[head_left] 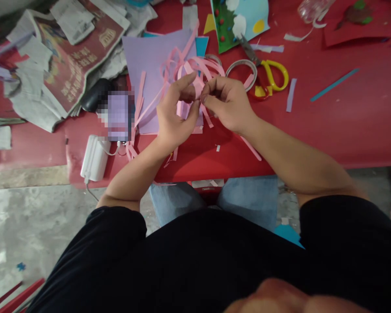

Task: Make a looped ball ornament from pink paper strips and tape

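The bare left hand (177, 113) and bare right hand (230, 104) are pinching looped pink paper strips (185, 65) between their fingers, above a flat purple paper sheet (150, 65).

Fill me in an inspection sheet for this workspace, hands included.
Surface: red table, strewn with paper scraps
Job's things: pink strips bunched over a purple sheet
Clutter: newspaper at left; scissors and tape ring beyond the right hand
Grippers: right fingers pinch at the strips; left hand beside them, grip unclear
Cables: white cable at the white box; another drops over the near edge
Surroundings: grey floor, blue piece below the table
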Available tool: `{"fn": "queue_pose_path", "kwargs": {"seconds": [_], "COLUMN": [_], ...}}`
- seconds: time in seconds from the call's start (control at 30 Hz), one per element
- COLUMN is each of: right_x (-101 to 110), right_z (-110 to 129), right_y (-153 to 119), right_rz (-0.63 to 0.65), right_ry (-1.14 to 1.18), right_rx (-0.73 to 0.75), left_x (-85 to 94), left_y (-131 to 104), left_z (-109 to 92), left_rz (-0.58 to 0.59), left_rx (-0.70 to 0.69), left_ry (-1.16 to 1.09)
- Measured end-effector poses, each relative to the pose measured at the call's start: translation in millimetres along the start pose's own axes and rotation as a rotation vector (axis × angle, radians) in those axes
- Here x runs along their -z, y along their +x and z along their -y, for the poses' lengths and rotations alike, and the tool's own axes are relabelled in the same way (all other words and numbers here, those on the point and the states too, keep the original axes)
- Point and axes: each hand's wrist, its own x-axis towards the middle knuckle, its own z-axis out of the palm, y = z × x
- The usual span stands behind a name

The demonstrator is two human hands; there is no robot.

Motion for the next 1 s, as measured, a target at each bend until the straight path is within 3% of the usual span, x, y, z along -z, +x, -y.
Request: {"fn": "queue_pose_path", "kwargs": {"seconds": [0.3,0.67,1.0], "right_x": [-1,-1,1], "right_z": [-2,5,-1], "right_y": [1,2,5], "right_rz": [0.005,0.002,0.026], "right_ry": [-0.029,-0.023,0.022], "right_rx": [-0.023,-0.042,-0.044], "left_x": [1.8,0.7,1.3], "left_y": [-1,-1,0], "left_z": [5,-7,-3], "left_rz": [-0.055,-0.078,-0.123], "left_rx": [0.061,0.168,0.176], "left_ry": [0.012,-0.024,-0.014]}}
